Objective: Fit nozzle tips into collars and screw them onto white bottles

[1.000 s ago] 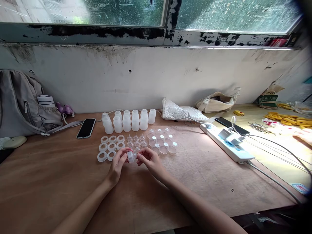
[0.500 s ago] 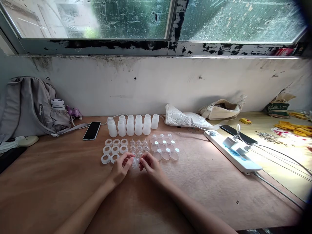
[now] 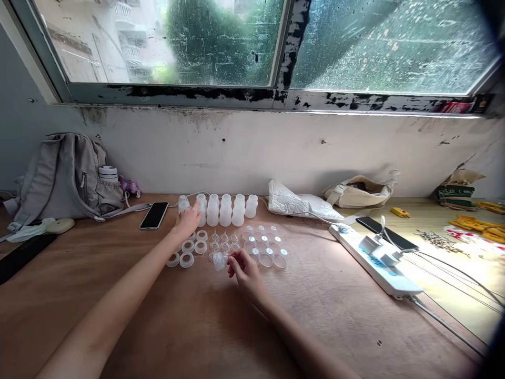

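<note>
My right hand point(image 3: 241, 266) pinches a small translucent cap piece point(image 3: 219, 261) just above the brown tabletop point(image 3: 165, 326). My left hand point(image 3: 189, 220) reaches forward over the white rings point(image 3: 192, 246) to the row of small white bottles point(image 3: 226, 209), its fingers curled against the leftmost bottles point(image 3: 183, 203); whether it grips one I cannot tell. Between the hands lie small clear nipple pieces point(image 3: 223, 241). Right of these sit several clear round lids point(image 3: 263, 246).
A black phone point(image 3: 153, 215) lies left of the bottles, beside a grey backpack point(image 3: 65, 179). A white bag point(image 3: 296, 199), a beige pouch point(image 3: 357, 191), a power strip point(image 3: 376, 254) with cables, a second phone point(image 3: 390, 233) and yellow parts point(image 3: 475, 223) lie to the right.
My left hand has let go of the cap piece and reached forward to the bottle row. The right hand keeps the piece. The view has tilted upward.
</note>
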The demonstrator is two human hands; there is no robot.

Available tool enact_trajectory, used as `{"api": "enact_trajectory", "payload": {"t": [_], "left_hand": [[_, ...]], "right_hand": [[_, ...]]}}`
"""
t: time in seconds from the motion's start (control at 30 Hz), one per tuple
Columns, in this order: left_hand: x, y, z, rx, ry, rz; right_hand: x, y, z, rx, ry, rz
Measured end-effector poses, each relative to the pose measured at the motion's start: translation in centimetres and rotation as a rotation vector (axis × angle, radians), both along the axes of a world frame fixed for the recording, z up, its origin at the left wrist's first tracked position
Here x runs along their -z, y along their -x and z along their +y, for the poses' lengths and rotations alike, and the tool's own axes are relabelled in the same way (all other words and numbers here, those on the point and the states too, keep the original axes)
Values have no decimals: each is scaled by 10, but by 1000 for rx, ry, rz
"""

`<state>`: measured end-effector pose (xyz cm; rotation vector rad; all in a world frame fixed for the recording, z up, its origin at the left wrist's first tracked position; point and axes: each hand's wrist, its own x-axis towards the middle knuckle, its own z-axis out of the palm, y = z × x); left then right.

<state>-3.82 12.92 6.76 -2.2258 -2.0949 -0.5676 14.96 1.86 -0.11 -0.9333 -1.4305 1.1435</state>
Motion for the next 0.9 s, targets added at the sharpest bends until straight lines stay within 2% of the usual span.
{"api": "enact_trajectory", "payload": {"t": [0.1, 0.23, 0.4, 0.5, 0.67, 0.8, 0.9], "left_hand": [[3, -3, 0, -17, 4, 48], [-1, -6, -16, -35, -42, 100], [-19, -2, -55, -14, -166, 175], [-23, 4, -84, 56, -244, 183], [-4, 10, -124, 190, -233, 104], [14, 11, -140, 295, -197, 40], [24, 11, -146, 313, -208, -51]], "right_hand": [[0, -1, 1, 7, -6, 3], [1, 0, 1, 10, -8, -1], [-2, -1, 0, 30, -18, -8], [-3, -3, 0, 77, -21, -7], [-2, -7, 4, 147, -12, 11], [3, -7, 6, 142, -5, 9], [5, -6, 7, 144, -1, -2]]}}
